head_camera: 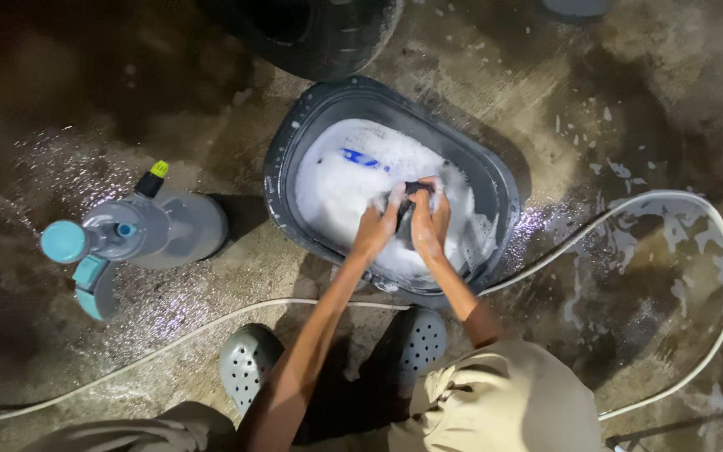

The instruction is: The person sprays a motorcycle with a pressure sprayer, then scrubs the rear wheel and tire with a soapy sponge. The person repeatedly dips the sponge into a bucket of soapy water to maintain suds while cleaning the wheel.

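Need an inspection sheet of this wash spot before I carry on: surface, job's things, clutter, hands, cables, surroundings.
Surface: wet concrete floor, with puddles and foam flecks.
Job's things: dark oval tub full of white suds; dark item held over the suds; blue object lying in the foam.
Clutter: grey pump sprayer with teal cap, left of the tub.
Hands: left hand and right hand both grip the dark item, sudsy.
Cables: no cable seen; pale hose loops at right and runs past the tub's near side.
Surroundings: tyre behind the tub; grey perforated clogs on the feet.
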